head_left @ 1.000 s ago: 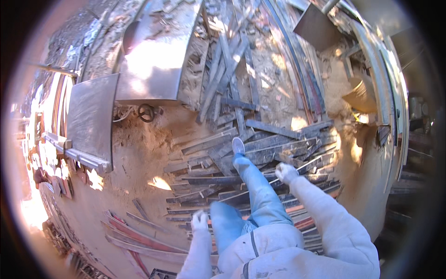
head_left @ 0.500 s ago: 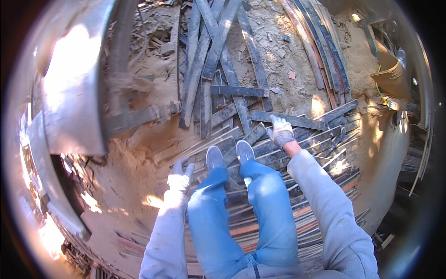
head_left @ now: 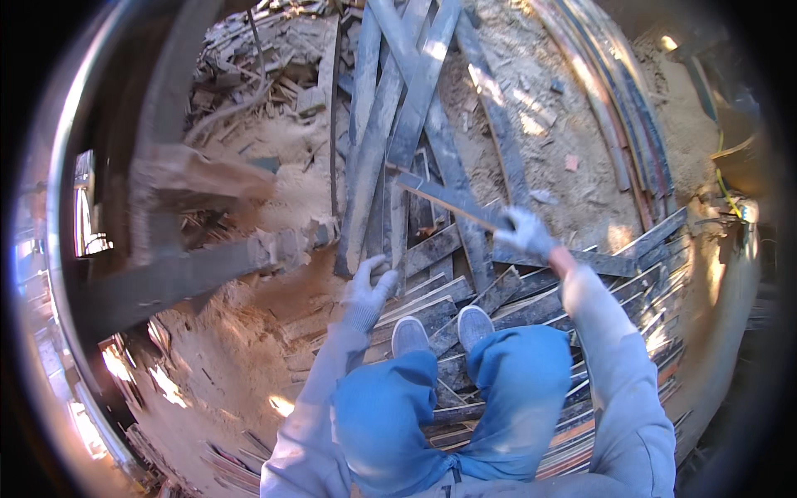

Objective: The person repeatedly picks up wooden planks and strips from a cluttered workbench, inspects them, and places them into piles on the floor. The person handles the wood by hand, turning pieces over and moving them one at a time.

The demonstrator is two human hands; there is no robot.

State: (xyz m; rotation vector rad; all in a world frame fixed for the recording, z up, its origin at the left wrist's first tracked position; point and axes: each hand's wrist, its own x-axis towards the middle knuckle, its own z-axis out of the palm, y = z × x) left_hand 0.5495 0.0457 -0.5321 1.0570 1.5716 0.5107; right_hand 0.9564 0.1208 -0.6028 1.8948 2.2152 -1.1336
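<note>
Gripping: right hand, gloved, wraps round the near end of a grey plank — fingers closed on it, far end pointing up-left over the pile.
Plank pos: tilted, lying across the long planks that fan away from the person; looks lifted at the held end, prob. so it comes free of the ones under it.
Left hand: gloved, fingers spread wide, holding nothing; hangs just above the slats near the left shoe, out to the side — reads as balance, not a grip.
Stance: both shoes side by side on a bed of flat slats, knees bent, blue trousers — crouched low so the right arm reaches the plank w/o stepping onto loose wood.
Ground: sandy dirt left of the stack, scraps & offcuts scattered at top left.
Left side: blurred beam w/ a chunky end, close to camera; can't tell what it rests on.
Right edge: curved dark strips lying together on the sand, well apart from the held plank.
Light: low sun, bright patches on slats at right.
</note>
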